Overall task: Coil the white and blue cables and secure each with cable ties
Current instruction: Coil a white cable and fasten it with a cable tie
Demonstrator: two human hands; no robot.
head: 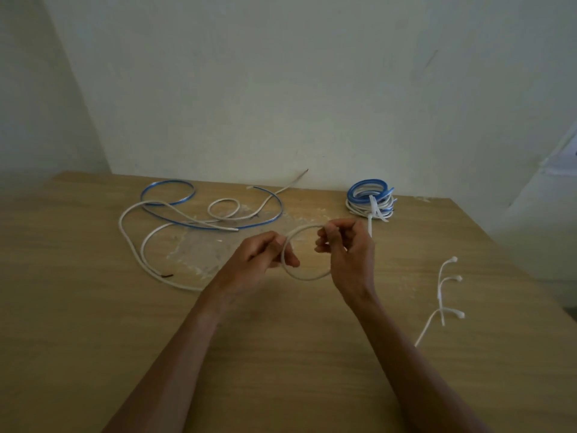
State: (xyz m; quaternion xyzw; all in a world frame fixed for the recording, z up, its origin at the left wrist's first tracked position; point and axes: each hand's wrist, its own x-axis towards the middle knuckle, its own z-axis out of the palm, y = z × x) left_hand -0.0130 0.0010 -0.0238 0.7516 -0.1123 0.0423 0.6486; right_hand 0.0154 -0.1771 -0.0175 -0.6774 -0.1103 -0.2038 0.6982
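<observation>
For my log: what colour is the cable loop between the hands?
White. The cable loop, pinched by the left hand and right hand, shows in the head view.

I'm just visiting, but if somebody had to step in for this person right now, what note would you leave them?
Left hand: pinches the left side of the white cable loop.
Right hand: pinches the loop's right side.
The loop is held just above the table. Loose white cable and a loose blue cable lie sprawled behind and to the left.
Done: a stack of blue and white coils at the back right, with ties on it.
Left: finish this coil, tie it with one of the spare cable ties on the right, then coil and tie the rest.
</observation>
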